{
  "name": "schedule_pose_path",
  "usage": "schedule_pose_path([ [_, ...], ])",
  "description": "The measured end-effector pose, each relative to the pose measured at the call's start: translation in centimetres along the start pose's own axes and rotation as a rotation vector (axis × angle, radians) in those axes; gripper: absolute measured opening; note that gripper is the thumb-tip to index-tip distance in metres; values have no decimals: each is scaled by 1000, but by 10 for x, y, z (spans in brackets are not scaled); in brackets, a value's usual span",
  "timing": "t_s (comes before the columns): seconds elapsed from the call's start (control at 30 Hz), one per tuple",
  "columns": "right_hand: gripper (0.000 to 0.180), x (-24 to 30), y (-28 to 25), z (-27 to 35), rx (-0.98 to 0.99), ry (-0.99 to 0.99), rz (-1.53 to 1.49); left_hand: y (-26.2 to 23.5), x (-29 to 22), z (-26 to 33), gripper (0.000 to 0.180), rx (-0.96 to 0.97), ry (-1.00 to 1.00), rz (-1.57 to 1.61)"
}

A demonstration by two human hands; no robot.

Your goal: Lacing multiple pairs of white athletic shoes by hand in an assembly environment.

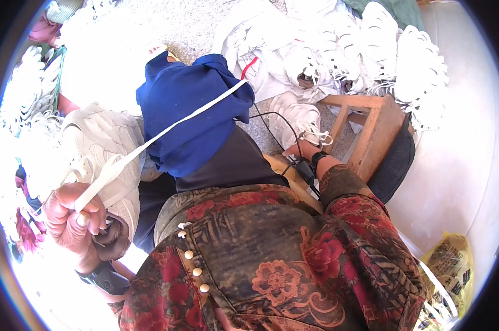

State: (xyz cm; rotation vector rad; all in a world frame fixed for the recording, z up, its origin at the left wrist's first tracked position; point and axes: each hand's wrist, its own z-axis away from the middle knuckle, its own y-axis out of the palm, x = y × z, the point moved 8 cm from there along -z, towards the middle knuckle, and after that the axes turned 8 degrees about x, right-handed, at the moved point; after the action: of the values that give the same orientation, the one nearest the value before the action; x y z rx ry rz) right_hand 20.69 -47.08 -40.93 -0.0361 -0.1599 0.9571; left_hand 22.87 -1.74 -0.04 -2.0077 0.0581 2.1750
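Observation:
My left hand (76, 220) is closed on a flat white shoelace (175, 124). The lace runs taut up and right, across the blue cloth (191, 113) over my lap, to that cloth's right edge. Right beside the left hand stands a large off-white sneaker (109, 149), its dark opening toward me and its laces loose. My right hand (304, 150) is low by a second off-white sneaker (295, 118), closed at its near end. The fingertips there are partly hidden. Thin black cords (271, 115) pass beside this hand.
A wooden frame stool (365, 132) stands right of my right hand, with a black bag (393, 160) against it. Several white shoes (379, 41) are piled at the far right. More shoes (37, 88) lie at the far left. A yellow plastic bag (451, 262) lies at the lower right.

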Motion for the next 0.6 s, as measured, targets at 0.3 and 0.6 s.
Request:
schedule_pose_path([
  [0.3, 44, 76, -102, 84, -272, -168, 449, 6, 5, -5, 23, -19, -27, 108],
  [0.6, 27, 202, -120, 282, -194, -1083, -875, 1, 8, 3, 9, -25, -239, 105],
])
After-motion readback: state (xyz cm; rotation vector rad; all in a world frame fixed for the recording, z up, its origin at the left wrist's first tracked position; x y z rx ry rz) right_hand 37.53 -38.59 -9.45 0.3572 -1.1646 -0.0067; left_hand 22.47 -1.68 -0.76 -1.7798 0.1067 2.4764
